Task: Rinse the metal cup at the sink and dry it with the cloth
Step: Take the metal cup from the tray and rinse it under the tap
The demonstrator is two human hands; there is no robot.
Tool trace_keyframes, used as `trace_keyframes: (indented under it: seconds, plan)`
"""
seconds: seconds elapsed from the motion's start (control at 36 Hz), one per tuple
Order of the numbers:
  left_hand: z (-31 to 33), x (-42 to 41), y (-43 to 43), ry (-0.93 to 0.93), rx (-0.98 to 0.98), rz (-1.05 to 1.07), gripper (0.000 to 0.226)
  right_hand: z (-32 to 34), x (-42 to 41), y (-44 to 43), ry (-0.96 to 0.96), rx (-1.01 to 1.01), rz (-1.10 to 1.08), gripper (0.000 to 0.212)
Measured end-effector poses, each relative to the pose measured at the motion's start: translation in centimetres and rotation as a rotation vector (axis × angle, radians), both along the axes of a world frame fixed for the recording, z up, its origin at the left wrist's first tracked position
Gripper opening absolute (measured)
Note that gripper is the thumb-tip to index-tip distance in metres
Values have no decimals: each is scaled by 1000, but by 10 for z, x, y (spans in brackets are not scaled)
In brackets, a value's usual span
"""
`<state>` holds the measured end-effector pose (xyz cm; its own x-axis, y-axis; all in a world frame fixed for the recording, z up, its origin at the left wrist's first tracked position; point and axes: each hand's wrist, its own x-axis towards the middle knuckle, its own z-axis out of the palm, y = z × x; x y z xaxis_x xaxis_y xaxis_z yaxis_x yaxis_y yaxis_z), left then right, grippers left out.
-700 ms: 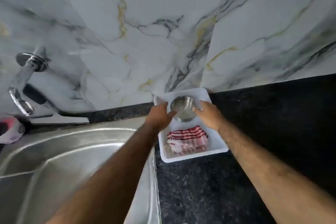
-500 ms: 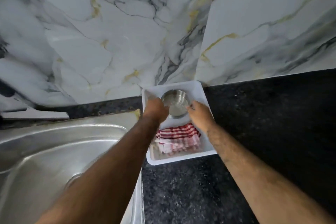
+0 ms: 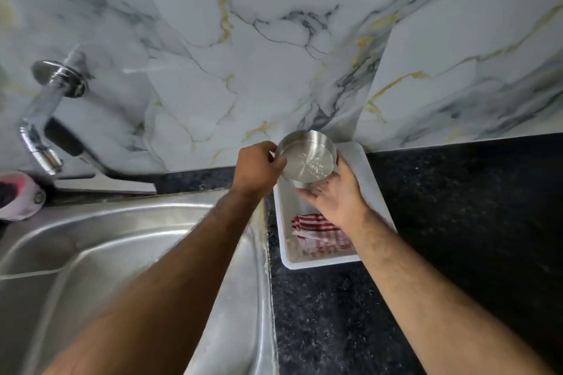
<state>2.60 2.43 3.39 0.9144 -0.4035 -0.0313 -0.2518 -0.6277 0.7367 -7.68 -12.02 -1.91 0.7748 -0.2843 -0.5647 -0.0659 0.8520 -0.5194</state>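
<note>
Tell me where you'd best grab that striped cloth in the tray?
Pinch the striped cloth by its exposed left folds from above: it lies flat in the white tray, whose walls block the sides, and the right forearm covers its right part.

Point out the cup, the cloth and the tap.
cup (image 3: 306,161): head view, on its shiny inner floor.
cloth (image 3: 310,222): head view, on its red-striped top fold.
tap (image 3: 30,134): head view, on the bend of its spout.
</note>
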Motion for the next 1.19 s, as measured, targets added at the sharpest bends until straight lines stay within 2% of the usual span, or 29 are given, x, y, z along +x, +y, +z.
trace_keyframes:
  seconds: [0.08, 0.17, 0.25, 0.36, 0.39, 0.44, 0.5, 0.58, 0.64, 0.69, 0.78, 0.94, 1.11, 1.19]
  plan:
    - [11, 4, 35, 0, -41, -70, 20, 6, 13, 35, -188, 186, 4, 71]
    - [10, 8, 82, 79, -147, -92, 29, 10, 26, 72, -236, 231, -22, 67]
    - [-4, 17, 134, 225, -249, 92, 23, 12, 40, 109, -201, 215, -11, 68]
    - [-19, 35, 210, 350, -351, 448, 29, 7, 61, 158, -154, 213, 21, 68]
    - [-17, 41, 228, 311, -372, 554, 30, 5, 67, 169, -150, 216, 37, 69]
    - [-6, 53, 261, 157, -411, 773, 52, 1, 79, 192, -142, 228, 70, 69]
    - [17, 60, 282, -14, -477, 845, 62, -2, 91, 215, -141, 243, 99, 66]
    - [53, 70, 294, -186, -383, 694, 60, -3, 108, 248, -158, 255, 150, 64]
    - [73, 81, 293, -245, -118, 539, 54, -5, 117, 263, -167, 257, 162, 66]
    - [86, 94, 294, -232, 179, 420, 49, -6, 126, 279, -172, 261, 168, 69]
    - [100, 98, 287, -175, 358, 356, 42, -7, 138, 300, -189, 275, 188, 68]
    - [104, 97, 275, -133, 387, 328, 42, -12, 156, 333, -241, 358, 221, 61]
    - [103, 106, 294, -68, 303, 152, 26, -16, 164, 355, -251, 399, 264, 57]
    - [101, 116, 303, -39, 297, 91, 30, -16, 162, 360, -228, 444, 292, 66]
